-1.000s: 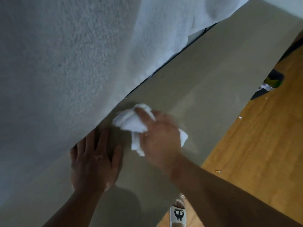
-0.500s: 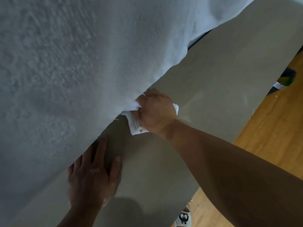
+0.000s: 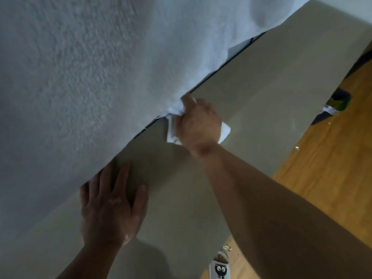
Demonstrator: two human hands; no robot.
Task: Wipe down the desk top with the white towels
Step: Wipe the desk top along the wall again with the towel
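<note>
Grey desk top (image 3: 261, 93) runs on a slant from 7 o'clock up to 1 o'clock, and most of its far side is buried under a big fuzzy pale blanket (image 3: 80, 77) that fills everything from 9 round to 12. Along the blanket's hem a thin dark gap (image 3: 231, 63) marks the desk's back edge. The near edge drops off toward 4 o'clock onto a wooden floor (image 3: 332, 158), where a white slipper (image 3: 220, 268) with a cartoon face shows at 6 and a dark item with green on it (image 3: 340, 99) lies at 3. Bare desk lies open beyond the wiping hand toward 1 and 2 o'clock.

The right hand (image 3: 199, 123) has its fingers curled round the bunched white towel (image 3: 173, 129) and presses it to the desk right at the blanket's hem — a corner of cloth sticks out on either side of the fist. The left hand (image 3: 110, 206) lies flat at 7 o'clock, palm down, fingers spread, fingertips touching the hem.

A second ago the towel sat just beside the left hand's fingertips; it has since travelled toward 1 o'clock along the back edge — while the left hand has stayed planted.
</note>
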